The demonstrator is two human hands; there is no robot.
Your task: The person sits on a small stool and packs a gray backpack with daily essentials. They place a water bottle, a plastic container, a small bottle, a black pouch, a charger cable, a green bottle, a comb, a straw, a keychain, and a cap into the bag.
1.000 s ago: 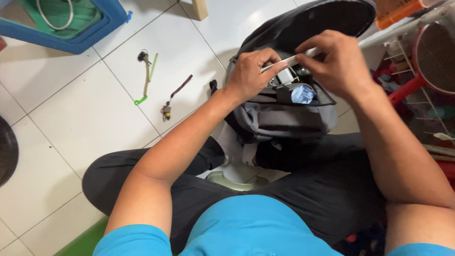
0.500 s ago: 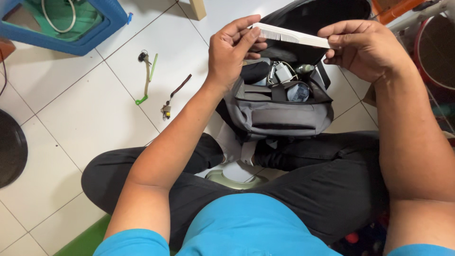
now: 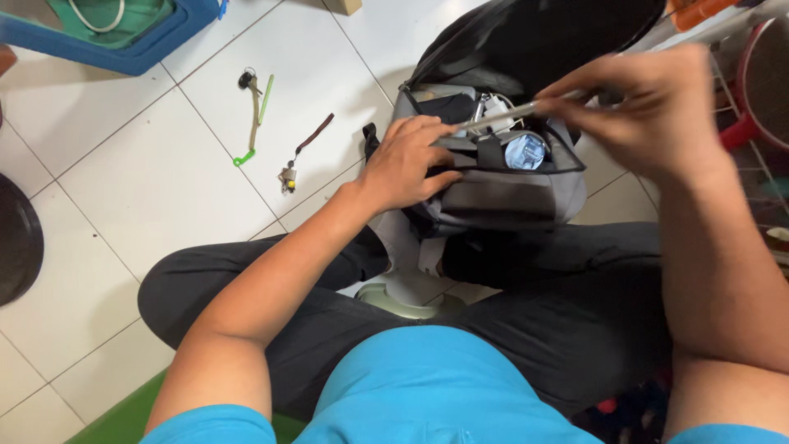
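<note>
White tiled floor (image 3: 148, 189), grey grout lines; person seated cross-legged on it, dark trousers, blue shirt nearest the camera.

Changes from half a second back: the white comb (image 3: 501, 117) was held up flat between both hands above the bag; now it is lowered and tilted, its far end down among the contents of the grey bag (image 3: 509, 193). Left hand (image 3: 407, 164) has let go of the comb and dropped onto the bag's near rim, fingers (image 3: 427, 136) spread and pressing the fabric, thumb along the front panel. Right hand (image 3: 649, 107) alone carries the comb, fingertips pinched together on its handle end; hand blurred by motion.

Edges and room: bag mouth open just beyond the left fingers, crowded with a blue-white crumpled item (image 3: 526, 152) and small grey pieces. Black flap (image 3: 542, 37) stands up behind, closing the far side. Right of the right fingers, a white wire rack (image 3: 740, 123) sits close. Left of the left fingers, open tile.

Farther left on the tile: a key on a green strap (image 3: 253, 115), a small brown-strapped charm (image 3: 302, 156). Far corner, a blue plastic stool (image 3: 123, 33). Dark round object (image 3: 16, 247) at the left edge.
</note>
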